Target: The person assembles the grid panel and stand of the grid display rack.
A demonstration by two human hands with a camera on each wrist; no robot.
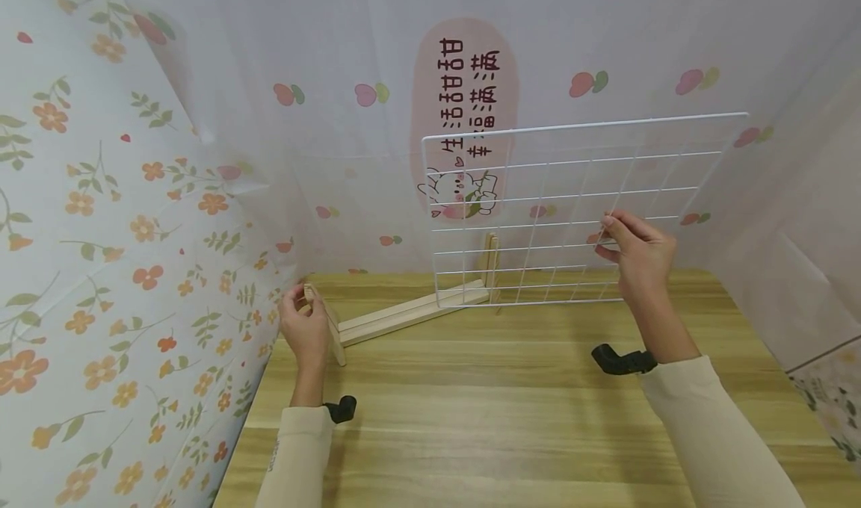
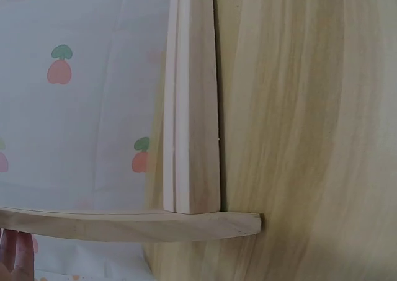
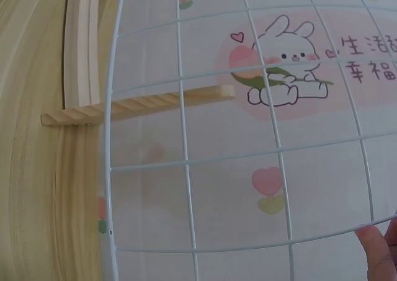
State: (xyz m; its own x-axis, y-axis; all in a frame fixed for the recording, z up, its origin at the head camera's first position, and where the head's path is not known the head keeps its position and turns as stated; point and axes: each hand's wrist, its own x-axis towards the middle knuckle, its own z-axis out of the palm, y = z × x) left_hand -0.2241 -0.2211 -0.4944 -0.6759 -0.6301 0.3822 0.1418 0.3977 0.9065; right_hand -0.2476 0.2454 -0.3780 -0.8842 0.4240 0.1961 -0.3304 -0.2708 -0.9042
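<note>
A wooden stand (image 1: 413, 315) lies on the tabletop, its long paired strips joining two upright end boards. My left hand (image 1: 306, 332) pinches the top of the left end board (image 2: 136, 227); in the left wrist view only a few fingers (image 2: 18, 253) show behind the board. With thumb and fingers, my right hand (image 1: 642, 258) grips a white wire grid panel (image 1: 585, 125) near its right side. The panel is tilted upright, its lower edge overlapping the right end board (image 3: 149, 104) in the head view. Through the mesh, that board shows behind the wires in the right wrist view.
Beneath everything is a wood-grain tabletop (image 1: 471, 426). A pale printed curtain (image 1: 336, 37) hangs behind, and a floral one (image 1: 134, 269) closes the left side. Black wrist mounts (image 1: 622, 360) jut inward from both sleeves.
</note>
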